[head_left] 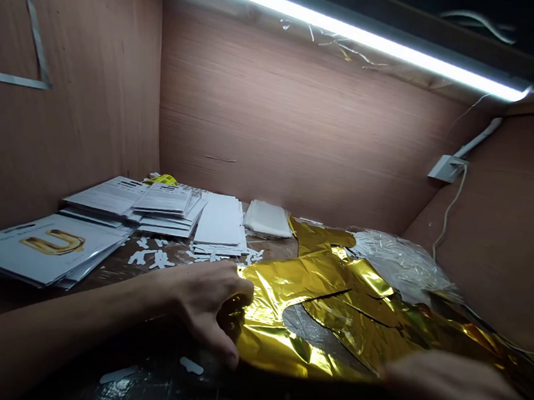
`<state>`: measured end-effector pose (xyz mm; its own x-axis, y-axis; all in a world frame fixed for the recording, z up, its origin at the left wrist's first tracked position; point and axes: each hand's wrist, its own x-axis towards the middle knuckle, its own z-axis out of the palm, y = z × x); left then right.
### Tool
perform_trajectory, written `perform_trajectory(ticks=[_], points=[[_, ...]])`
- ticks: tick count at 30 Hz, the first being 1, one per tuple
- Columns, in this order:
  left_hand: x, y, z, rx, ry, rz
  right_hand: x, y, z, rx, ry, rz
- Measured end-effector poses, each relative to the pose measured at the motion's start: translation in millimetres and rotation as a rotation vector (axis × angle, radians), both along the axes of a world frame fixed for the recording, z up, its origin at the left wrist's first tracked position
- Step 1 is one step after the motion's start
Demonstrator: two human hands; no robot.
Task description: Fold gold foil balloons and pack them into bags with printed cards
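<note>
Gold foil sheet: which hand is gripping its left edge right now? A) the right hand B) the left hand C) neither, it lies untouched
B: the left hand curls its fingers over the left edge of the gold foil sheet, while the blurred right hand sits at the sheet's lower right.

gold letter, perhaps "U", on white card [47, 247], other print unreadable

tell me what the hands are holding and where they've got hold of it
The left hand grips the gold foil balloon at its left edge. The right hand is blurred at the foil's near right edge; whether it grips cannot be told.
</note>
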<state>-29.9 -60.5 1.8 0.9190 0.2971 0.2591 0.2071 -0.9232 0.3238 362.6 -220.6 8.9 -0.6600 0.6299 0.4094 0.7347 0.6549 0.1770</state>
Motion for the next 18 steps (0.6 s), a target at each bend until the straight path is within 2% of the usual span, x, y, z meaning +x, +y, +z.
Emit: perform_trajectory(ticks=[2, 4, 5, 7, 10, 12, 15, 18], points=[[-2, 0, 1.8, 0.002, -0.018, 0.02, -9, 36, 41.3, -0.041, 0.009, -0.109], [-1, 0, 3.0, -0.012, -0.031, 0.071, -16, 79, 71.9, -0.017, -0.03, -0.192], [1, 1, 3.1, -0.04, -0.035, 0.105, -20, 101, 81.2, -0.018, -0.075, -0.219], [5, 4, 1.9, -0.123, -0.052, 0.207, -31, 137, 86.2, -0.009, -0.135, -0.275], [11, 11, -2.0, -0.265, -0.098, 0.371, -57, 164, 65.2, 0.176, -0.084, -0.309], [12, 15, -4.2, -0.34, -0.107, 0.416, -78, 163, 40.7, 0.177, 0.018, -0.262], [11, 18, -4.9, -0.391, -0.088, 0.405, -104, 147, 6.3, -0.043, 0.071, -0.144], [10, 17, -3.0, -0.41, -0.058, 0.395, -112, 132, -11.3, -0.253, -0.005, -0.198]])
